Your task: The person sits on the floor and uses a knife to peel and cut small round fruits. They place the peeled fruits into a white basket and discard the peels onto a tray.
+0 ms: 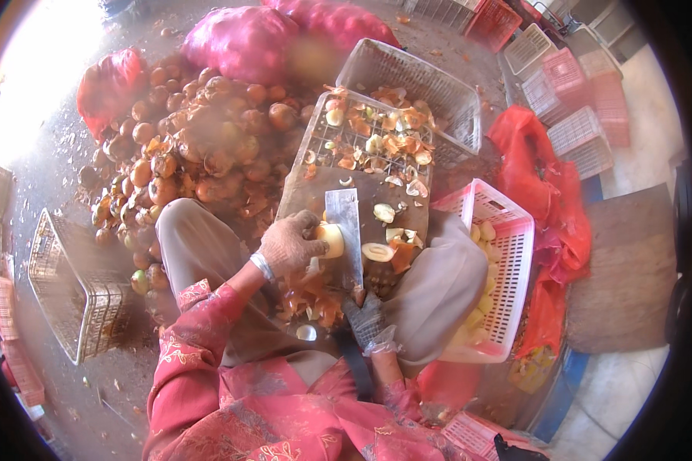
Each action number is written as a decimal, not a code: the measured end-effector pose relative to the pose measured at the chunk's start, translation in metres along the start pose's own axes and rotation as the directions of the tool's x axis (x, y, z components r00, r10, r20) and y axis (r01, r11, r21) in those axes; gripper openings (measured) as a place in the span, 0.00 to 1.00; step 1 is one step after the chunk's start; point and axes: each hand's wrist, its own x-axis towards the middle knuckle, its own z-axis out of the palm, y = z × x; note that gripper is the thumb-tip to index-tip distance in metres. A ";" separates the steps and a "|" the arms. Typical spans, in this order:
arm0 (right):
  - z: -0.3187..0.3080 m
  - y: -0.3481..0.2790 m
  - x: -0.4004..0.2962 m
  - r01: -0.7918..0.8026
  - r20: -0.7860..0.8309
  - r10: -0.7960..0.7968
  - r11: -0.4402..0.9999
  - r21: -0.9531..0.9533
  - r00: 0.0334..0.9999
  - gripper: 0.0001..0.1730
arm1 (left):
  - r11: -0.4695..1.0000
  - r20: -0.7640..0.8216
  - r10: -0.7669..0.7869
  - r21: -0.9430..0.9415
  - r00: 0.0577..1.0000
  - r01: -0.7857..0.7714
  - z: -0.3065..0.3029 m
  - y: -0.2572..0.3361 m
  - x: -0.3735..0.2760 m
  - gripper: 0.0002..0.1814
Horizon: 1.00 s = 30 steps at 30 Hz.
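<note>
My gloved left hand (pixel 288 243) grips a pale, trimmed onion (pixel 331 241) above the near end of a brown board (pixel 305 190). In my right hand (pixel 366 317), which wears a dark glove, is the handle of a broad cleaver (pixel 344 230). Its blade points away from me, right beside the cut side of the onion. Cut onion ends (pixel 379 252) and scraps of skin (pixel 402 256) lie to the right of the blade. Farther up, skins and trimmings (pixel 401 141) cover a plastic grid (pixel 340 135).
A large heap of unpeeled onions (pixel 202 138) spreads at the left, with pink net sacks (pixel 239 43) behind. A pink-white basket (pixel 504 305) of peeled onions stands by my right knee. An upturned-sided crate (pixel 57 288) is at left; another crate (pixel 461 109) stands beyond the board. Red netting (pixel 553 207) lies right.
</note>
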 end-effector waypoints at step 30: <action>-0.017 0.019 0.021 -0.601 0.601 -0.076 0.032 0.799 0.795 0.16 | 0.928 -0.241 0.064 0.371 0.968 0.031 0.021 -0.030 0.019 0.10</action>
